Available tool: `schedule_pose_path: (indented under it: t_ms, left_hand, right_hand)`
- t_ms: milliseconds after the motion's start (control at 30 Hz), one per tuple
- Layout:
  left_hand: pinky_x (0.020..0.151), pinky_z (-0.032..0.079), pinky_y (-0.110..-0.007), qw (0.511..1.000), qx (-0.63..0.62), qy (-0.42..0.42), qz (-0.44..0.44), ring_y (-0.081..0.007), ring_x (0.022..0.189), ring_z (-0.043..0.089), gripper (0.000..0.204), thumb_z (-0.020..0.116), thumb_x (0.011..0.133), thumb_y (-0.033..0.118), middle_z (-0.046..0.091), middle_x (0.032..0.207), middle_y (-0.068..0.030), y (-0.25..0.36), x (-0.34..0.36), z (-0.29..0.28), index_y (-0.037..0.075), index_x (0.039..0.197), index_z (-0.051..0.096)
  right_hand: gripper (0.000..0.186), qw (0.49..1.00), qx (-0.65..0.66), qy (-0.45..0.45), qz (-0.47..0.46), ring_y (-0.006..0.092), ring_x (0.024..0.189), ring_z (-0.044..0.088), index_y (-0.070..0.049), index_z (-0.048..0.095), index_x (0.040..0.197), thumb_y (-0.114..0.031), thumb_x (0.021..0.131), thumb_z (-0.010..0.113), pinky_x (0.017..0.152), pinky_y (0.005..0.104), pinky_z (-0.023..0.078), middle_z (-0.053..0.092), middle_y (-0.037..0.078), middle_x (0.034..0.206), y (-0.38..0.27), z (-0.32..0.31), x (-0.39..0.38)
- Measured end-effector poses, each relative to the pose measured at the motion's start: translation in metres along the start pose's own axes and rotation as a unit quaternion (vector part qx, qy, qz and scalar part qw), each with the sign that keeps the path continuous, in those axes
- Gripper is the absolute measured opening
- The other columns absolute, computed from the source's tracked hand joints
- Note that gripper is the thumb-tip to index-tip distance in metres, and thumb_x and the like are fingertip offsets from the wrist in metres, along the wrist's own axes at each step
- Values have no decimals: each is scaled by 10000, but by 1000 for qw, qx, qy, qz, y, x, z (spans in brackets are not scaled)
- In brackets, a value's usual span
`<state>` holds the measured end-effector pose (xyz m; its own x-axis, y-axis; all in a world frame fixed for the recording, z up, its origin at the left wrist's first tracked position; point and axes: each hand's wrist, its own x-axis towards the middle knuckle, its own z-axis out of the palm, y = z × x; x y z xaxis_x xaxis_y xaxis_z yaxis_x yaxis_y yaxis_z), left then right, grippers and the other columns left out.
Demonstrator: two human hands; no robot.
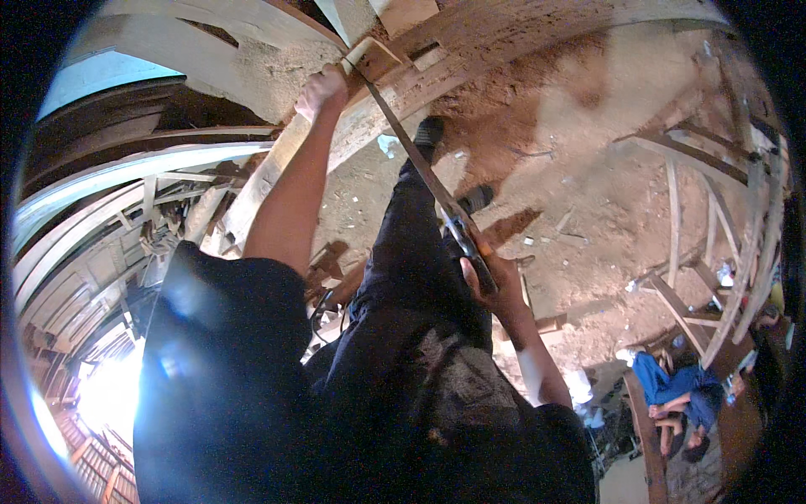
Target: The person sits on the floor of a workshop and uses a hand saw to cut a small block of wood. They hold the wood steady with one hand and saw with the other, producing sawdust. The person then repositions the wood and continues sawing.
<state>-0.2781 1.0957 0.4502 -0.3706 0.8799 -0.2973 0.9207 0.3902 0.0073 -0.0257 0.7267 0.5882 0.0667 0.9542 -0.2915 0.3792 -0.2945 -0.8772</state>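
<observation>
My right hand (497,284) is wrapped round the handle of a handsaw (424,172). The saw's long narrow blade slants away up and to the left. Its far end meets a pale wooden piece (375,59) lying on a thick wooden beam (357,113). Beside the blade's tip, my left hand (323,92) is closed at the edge of that wooden piece, its fingers curled and partly hidden. Sawdust lies over the wood around it.
Reddish dirt floor (579,168) with small scraps spreads to the right. My shoe (429,134) stands under the blade. Wooden frames (672,218) stand at the far right, with a person in blue (684,395) below them. Stacked boards (92,277) fill the left.
</observation>
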Motion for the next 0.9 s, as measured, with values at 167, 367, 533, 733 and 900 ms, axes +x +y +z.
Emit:
schedule_pose_path:
  t_ms: [167,367,533,733,900]
  left_hand:
    - [969,441,-479,1000,-8,19,13,-387,1158,586,587,329,917,540,643,1215,-182,-28,-24,-6,148,1152,698]
    - [830,453,-396,994,-107,10,12,-248,930,587,513,449,900,466,657,1056,-132,-17,-12,-21,12,1003,667]
    - [812,467,-398,933,-359,-27,-14,-227,872,581,361,447,926,364,600,936,-82,-7,-30,-26,70,1065,605]
    - [761,510,-361,905,-407,-120,-23,-232,823,628,342,444,890,314,647,904,-81,-21,2,-27,65,1014,643]
    - [751,515,-349,887,-429,-172,6,-236,814,632,345,444,900,319,648,909,-77,-36,-10,-27,65,1023,643]
  right_hand:
    - [621,994,7,-83,73,387,790,683,-153,420,1445,-205,874,658,658,405,533,663,236,992,30,-5,-32]
    - [734,994,54,-71,-57,380,844,674,-39,390,1421,-105,774,729,645,427,548,603,294,1154,63,-6,-5]
    - [868,982,109,-151,34,395,756,671,-85,316,1453,-147,722,780,644,464,550,637,267,1006,86,13,-49]
    - [751,967,78,-242,7,401,776,673,-115,369,1431,-321,792,707,711,479,553,591,272,1121,107,9,-41]
    - [714,978,76,-187,-51,393,807,675,-115,395,1416,-335,806,694,740,476,558,586,271,1154,118,34,-27]
